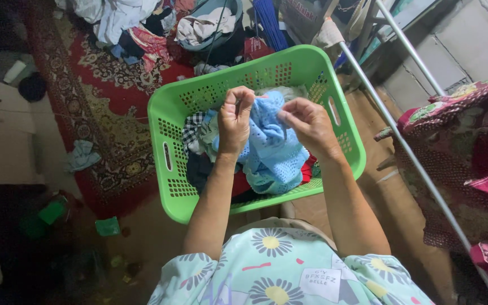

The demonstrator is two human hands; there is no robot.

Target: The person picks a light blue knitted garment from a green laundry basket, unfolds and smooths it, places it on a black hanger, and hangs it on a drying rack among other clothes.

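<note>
We look down on our two hands raised over a bright green perforated plastic laundry basket (170, 107) that sits on the floor in front of us. Both hands are closed in a pinch on the upper edge of a light blue open-knit mesh garment (272, 147): the left hand (235, 116) grips it with thumb and fingers at the top left, the right hand (307, 121) nips it a little to the right, and the two hands are near each other but not touching. The blue garment hangs straight down from our fingers, its long axis running from the hands toward our body, and its lower folds rest on the other clothes in the basket, among them a black-and-white checked cloth (193, 127) and something red (310, 168). Neither hand is clearly nearer to it; both are already on the cloth.

To the right a slanting metal rail of a drying rack (402, 149) carries a dark red floral fabric (470, 147). Beyond the basket lies a red patterned carpet (100, 96) with a heap of loose clothes (142, 22).
</note>
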